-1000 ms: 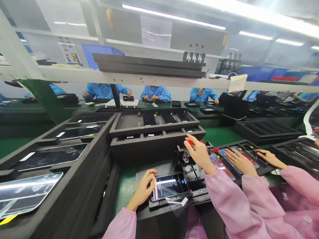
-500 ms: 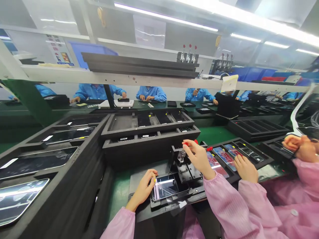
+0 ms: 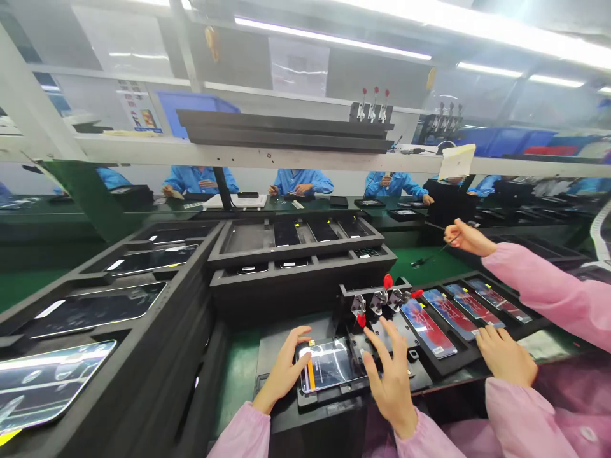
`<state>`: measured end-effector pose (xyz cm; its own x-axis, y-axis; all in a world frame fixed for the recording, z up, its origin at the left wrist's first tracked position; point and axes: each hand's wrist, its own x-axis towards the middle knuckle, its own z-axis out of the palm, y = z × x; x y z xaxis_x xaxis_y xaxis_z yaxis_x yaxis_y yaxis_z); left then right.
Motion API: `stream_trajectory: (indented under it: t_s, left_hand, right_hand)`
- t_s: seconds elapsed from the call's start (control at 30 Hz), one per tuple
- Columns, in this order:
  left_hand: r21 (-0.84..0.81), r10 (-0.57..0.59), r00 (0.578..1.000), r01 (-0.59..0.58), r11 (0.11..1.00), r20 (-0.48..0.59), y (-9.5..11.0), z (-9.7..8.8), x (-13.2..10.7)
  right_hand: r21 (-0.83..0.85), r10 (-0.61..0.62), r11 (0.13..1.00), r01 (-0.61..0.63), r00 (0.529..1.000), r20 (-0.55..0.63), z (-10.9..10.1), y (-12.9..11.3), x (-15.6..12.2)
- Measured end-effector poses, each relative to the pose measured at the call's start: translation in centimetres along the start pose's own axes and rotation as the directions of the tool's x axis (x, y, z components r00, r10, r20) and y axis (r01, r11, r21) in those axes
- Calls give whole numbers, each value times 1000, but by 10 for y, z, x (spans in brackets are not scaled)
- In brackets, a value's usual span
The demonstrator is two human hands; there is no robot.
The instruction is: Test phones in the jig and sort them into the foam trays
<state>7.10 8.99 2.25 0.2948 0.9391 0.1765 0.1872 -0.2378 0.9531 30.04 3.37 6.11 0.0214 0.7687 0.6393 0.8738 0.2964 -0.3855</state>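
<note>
A phone (image 3: 329, 364) lies screen-up in a black fixture (image 3: 334, 394) in front of me. My left hand (image 3: 286, 370) rests at the phone's left edge, fingers curled against it, thumb on its top corner. My right hand (image 3: 392, 375) hovers open with spread fingers over the fixture's right part, just below the red-handled toggle clamps (image 3: 379, 296). It holds nothing.
A co-worker's hands work to my right: one (image 3: 506, 356) at a tray (image 3: 477, 340) of phones, one (image 3: 465, 238) raised holding a thin tool. Black foam trays (image 3: 143, 305) with phones stand left and ahead. People in blue sit across the green belt (image 3: 420, 257).
My right hand has left the red clamp handles and dropped toward the fixture, fingers spread. A clamp handle now stands up. The co-worker's far hand rose with a thin tool.
</note>
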Motion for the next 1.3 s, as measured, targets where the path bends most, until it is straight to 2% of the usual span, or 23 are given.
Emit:
stream_trajectory:
  t_s: [0.07,0.17,0.27,0.43,0.57,0.77,0.9,1.1,1.23,1.3]
  left_hand:
    - [-33,-38,999,37,999,-10,-2,-2,0]
    - [-69,-81,996,79,994,-28,-7,-3,1]
    - [-83,-100,994,96,992,-47,-10,-2,2]
    - [-68,-103,993,99,993,-59,-7,-1,1]
    - [-51,-101,993,98,994,-60,-3,-2,0]
    - [-30,-98,993,96,995,-61,-3,-1,0]
    - [-10,-99,993,99,995,-59,-5,-1,1]
    - [15,-107,992,108,994,-69,-5,-1,2]
    - [26,-90,993,93,995,-74,-3,-1,2]
    - [26,-86,993,88,996,-76,-1,-2,2]
  right_hand:
    - [39,-81,996,80,996,25,6,-9,-13]
    - [-6,-194,980,198,965,178,17,-25,-28]
    - [-30,-243,964,263,924,296,24,-38,-31]
    - [17,-279,954,298,871,404,25,-46,-26]
    - [41,-255,964,262,875,411,30,-49,-27]
    - [65,-313,948,312,875,371,36,-49,-32]
    - [29,-315,949,315,928,201,34,-41,-38]
    - [43,-211,977,211,977,8,34,-26,-54]
    - [116,-116,986,123,991,-68,42,-28,-68]
    - [123,-87,987,104,986,-140,41,-25,-65]
